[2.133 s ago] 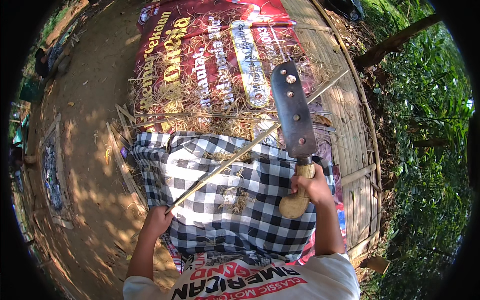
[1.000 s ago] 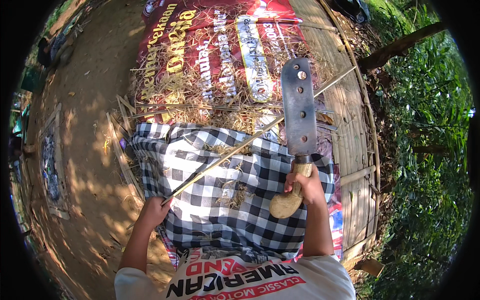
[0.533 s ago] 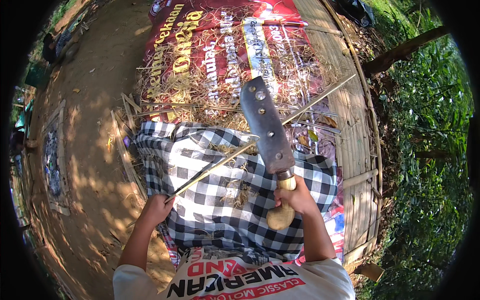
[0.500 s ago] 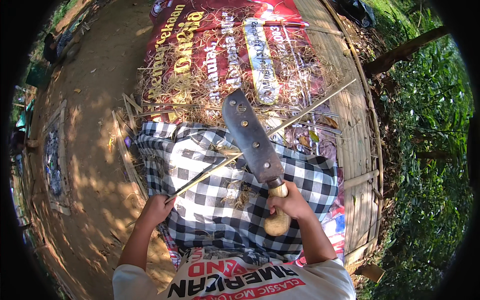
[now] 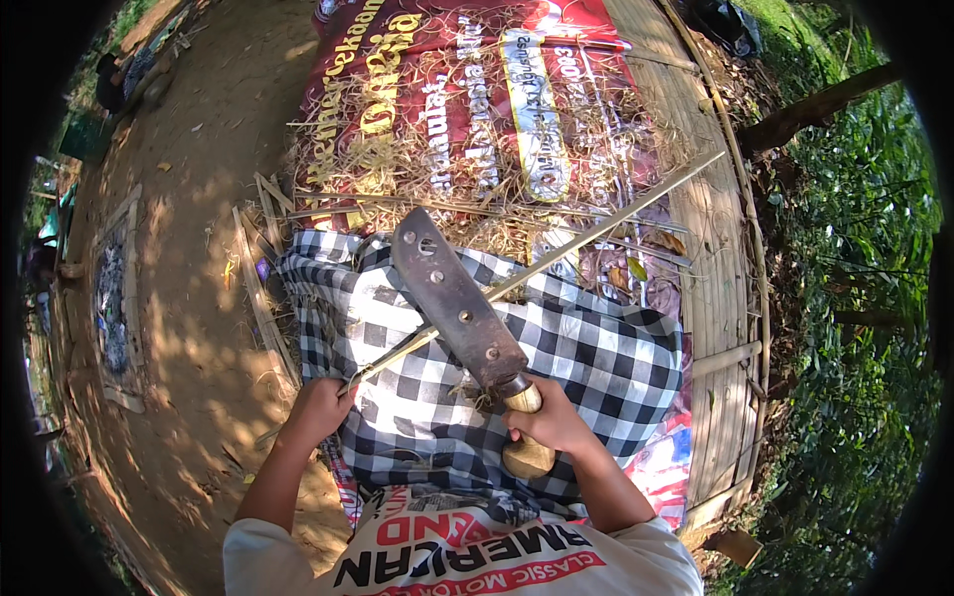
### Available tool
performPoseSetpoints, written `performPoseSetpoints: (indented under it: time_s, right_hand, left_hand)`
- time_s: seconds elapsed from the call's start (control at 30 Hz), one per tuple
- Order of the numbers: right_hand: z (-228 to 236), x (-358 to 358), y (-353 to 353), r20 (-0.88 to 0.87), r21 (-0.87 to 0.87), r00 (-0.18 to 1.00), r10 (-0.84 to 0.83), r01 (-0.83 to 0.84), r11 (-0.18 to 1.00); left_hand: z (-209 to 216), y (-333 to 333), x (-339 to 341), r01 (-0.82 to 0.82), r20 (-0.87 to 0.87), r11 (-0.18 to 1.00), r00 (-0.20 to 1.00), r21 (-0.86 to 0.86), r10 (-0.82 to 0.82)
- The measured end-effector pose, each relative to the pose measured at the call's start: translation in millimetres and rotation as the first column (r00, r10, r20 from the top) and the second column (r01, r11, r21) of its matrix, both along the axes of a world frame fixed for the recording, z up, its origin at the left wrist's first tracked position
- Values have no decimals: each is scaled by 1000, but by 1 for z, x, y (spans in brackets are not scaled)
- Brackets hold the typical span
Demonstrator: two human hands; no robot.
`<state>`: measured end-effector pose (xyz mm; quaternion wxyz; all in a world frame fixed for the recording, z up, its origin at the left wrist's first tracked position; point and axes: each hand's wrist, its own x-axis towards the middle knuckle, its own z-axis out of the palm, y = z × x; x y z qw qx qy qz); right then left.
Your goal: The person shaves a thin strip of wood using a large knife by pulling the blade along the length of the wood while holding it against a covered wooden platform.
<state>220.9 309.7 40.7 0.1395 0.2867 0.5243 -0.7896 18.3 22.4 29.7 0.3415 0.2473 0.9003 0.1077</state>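
Note:
My right hand [image 5: 554, 414] is wrapped round the wooden handle of a broad machete [image 5: 459, 306]. Its dark blade, set with several round metal studs, slants up to the left. A long thin bamboo strip [image 5: 606, 223] runs diagonally behind the blade, its far end out to the upper right. My left hand [image 5: 320, 407] is closed round the strip's near end. The blade lies across the strip and hides part of it; whether they touch I cannot tell. Under both, a black-and-white checked cloth [image 5: 596, 368] covers my lap, with a few shavings on it.
Beyond the cloth lies a red printed banner [image 5: 343, 79] strewn with curly shavings [image 5: 388, 159], on a bamboo-slat platform [image 5: 711, 328]. Loose bamboo pieces [image 5: 260, 288] lean at the left edge, above bare ground [image 5: 189, 328]. Green plants [image 5: 855, 377] and a log [image 5: 825, 104] stand at the right.
The machete has shifted left and down toward my left hand, its blade tilting further left and crossing the strip nearer that hand. The strip is still in my left hand.

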Motion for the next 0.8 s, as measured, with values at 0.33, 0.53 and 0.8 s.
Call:
performPoseSetpoints:
  time_s: [0.33,0.53,0.8]
  right_hand:
    - [-8,-2,42,-26,103,909,-417,417,903]
    - [-13,-6,-17,-16,-15,974,-227,227,974]
    - [0,-7,31,-126,176,957,-260,280,944]
  left_hand:
    - [-28,-12,30,-48,-293,997,954,53,61]
    - [-21,-7,29,-18,-330,997,943,68,40]
    - [-37,-18,36,-75,-338,983,933,165,128]
